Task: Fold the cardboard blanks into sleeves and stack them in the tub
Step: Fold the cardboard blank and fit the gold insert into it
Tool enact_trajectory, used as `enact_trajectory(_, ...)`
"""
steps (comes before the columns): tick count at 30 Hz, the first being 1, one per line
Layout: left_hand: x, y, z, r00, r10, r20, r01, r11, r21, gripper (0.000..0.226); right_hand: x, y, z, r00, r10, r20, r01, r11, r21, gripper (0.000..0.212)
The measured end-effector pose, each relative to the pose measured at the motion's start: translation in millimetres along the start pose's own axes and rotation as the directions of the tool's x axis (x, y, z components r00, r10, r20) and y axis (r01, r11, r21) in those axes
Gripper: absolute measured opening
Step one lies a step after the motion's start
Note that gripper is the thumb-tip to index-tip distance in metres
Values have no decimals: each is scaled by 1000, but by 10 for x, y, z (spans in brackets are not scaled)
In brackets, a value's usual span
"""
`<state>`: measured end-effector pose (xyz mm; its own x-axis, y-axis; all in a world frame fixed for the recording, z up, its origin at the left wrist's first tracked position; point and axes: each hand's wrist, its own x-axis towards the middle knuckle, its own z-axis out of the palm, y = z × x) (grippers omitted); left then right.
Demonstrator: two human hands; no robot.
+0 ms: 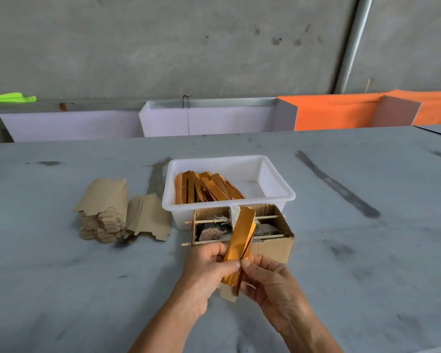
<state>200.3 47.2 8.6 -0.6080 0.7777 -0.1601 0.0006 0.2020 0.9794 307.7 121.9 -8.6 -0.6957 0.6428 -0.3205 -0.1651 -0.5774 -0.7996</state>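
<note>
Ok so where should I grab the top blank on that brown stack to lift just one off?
Probably pinch the top blank at its near, zigzag edge, coming from your side with the left hand. The sheets in the stack of blanks are fanned out there, so single edges stand apart. Both hands now grip the gold sleeve.

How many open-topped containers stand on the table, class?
2. A white plastic tub stands mid-table, holding gold sleeves. A small cardboard box stands directly in front of it, nearer the hands. None seems hidden.
</note>
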Motion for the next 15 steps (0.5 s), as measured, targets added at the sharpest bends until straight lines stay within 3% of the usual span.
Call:
enact_trajectory(2, -14, -10, 19, 1000, 15, 1, -15, 1000, -12, 6, 5, 17, 19, 999, -5, -39, 4, 1000, -9, 6)
enact_trajectory(5, -56, -5, 61, 999, 45, 14, -45, 998, -45, 7, 12, 38, 61, 991, -53, -123, 52, 999, -14, 15)
enact_trajectory(8, -79, -10, 87, 998, 62, 34, -61, 998, -27, 33, -13, 25, 79, 988, -65, -141, 63, 998, -17, 17)
enact_trajectory(10, -62, -11, 59, 999, 47, 11, -47, 999, -11, 38, -17, 13, 60, 987, -61, -146, 50, 996, -73, 18)
enact_trajectory(15, -37, 0, -78, 988, 13, 152, -31, 992, 121, 43, -1, -86, -45, 976, -91, -196, 66, 989, -132, 12)
